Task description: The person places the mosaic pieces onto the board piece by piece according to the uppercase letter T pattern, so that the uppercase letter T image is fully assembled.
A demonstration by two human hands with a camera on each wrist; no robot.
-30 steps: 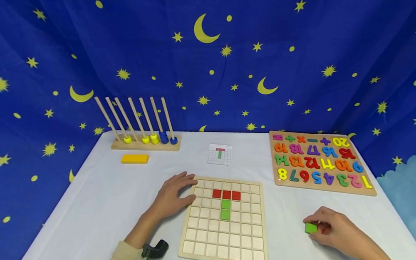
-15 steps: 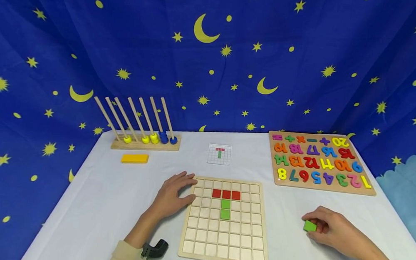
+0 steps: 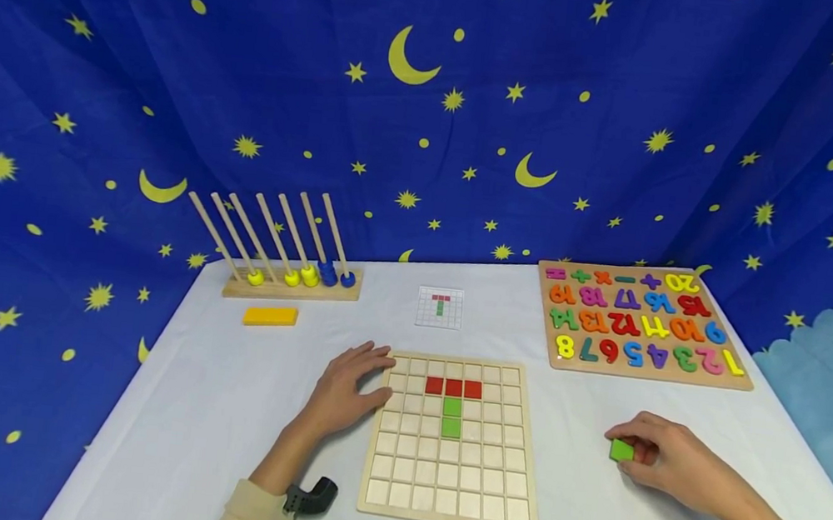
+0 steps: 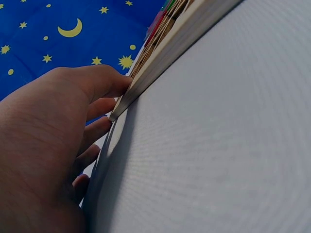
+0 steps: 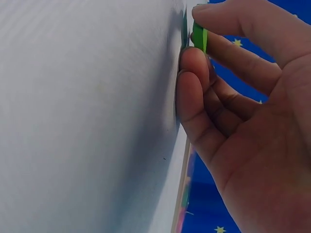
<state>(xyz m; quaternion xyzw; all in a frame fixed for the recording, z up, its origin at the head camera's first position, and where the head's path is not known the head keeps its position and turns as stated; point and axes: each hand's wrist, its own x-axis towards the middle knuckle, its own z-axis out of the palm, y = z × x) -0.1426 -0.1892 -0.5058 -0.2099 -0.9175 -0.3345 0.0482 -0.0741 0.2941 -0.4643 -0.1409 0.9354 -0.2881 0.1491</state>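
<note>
A wooden grid board [image 3: 533, 518] lies mid-table, with three red squares [image 3: 453, 388] in a row and two green squares [image 3: 452, 417] in a column below the middle one. My left hand [image 3: 348, 391] rests at the board's upper left edge; in the left wrist view its thumb and fingertips touch the rim. To the right of the board, my right hand [image 3: 676, 462] pinches a small green block [image 3: 621, 450] between thumb and fingers, low over the white cloth. The right wrist view shows the block [image 5: 199, 38] partly hidden behind the thumb, other fingers curled beneath.
Behind the board lies a small card [image 3: 439, 307] with a red and green T pattern. A peg abacus [image 3: 294, 284] with beads and a yellow bar [image 3: 270, 316] are at back left. The number puzzle [image 3: 644, 324] occupies the back right, before a blue starry curtain [image 3: 431, 111].
My right hand has shifted very slightly left, and the green block has turned a little in its fingers. The left hand and the board have stayed put.
</note>
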